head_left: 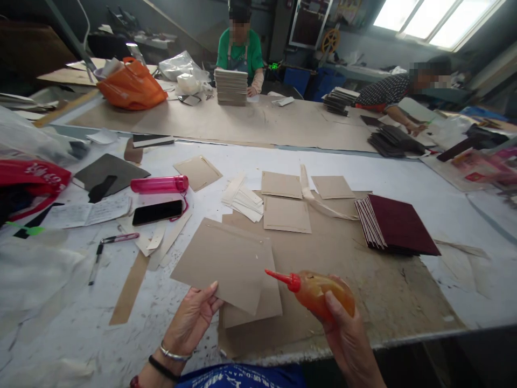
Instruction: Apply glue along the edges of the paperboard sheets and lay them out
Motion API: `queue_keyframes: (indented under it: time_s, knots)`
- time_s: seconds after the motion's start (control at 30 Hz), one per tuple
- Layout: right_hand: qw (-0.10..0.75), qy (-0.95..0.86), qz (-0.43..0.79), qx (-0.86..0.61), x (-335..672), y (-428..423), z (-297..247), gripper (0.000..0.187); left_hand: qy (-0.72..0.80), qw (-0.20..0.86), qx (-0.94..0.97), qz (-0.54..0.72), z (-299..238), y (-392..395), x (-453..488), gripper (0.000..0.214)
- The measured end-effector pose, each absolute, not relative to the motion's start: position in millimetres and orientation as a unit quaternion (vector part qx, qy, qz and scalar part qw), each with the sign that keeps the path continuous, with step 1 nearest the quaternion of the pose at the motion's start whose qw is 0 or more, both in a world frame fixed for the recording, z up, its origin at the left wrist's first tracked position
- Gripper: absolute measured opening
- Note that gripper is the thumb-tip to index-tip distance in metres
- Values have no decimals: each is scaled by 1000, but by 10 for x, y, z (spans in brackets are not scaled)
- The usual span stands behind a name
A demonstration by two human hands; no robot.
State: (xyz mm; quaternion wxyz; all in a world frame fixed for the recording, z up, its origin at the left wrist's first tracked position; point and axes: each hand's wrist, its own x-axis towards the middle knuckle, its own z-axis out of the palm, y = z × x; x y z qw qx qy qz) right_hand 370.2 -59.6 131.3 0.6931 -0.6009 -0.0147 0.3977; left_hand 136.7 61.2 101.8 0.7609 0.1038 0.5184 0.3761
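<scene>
My left hand (189,318) pinches the near edge of a brown cardboard sheet (226,261), lifting it over another sheet of the same kind (266,302). My right hand (347,337) is wrapped round an amber glue bottle (323,293) with a red nozzle that points left toward the sheets. Both hands hover above the near edge of the white worktable (428,199). Three more cardboard pieces (286,214) lie flat further back, beside a stack of dark red covers (398,223).
A pink bottle (159,184), a black phone (157,212), a pen (97,261) and paper strips (244,199) lie at left. An orange bag (131,86) sits far left. Two other people work at the far side with stacks of boards (231,86).
</scene>
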Motion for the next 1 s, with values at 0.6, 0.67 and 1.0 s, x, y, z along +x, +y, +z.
queue_keyframes:
  time_s: [0.6, 0.67, 1.0]
  knots:
    - [588, -214, 243, -741, 3538, -711, 1395, 64, 478, 753, 124, 435, 1342, 562, 1270, 12]
    - [569, -229, 242, -752, 3537, -760, 1403, 64, 477, 752, 124, 438, 1359, 567, 1263, 13]
    - [605, -111, 407, -675, 3390, -974, 1448, 65, 476, 725, 185, 462, 1283, 792, 1342, 32]
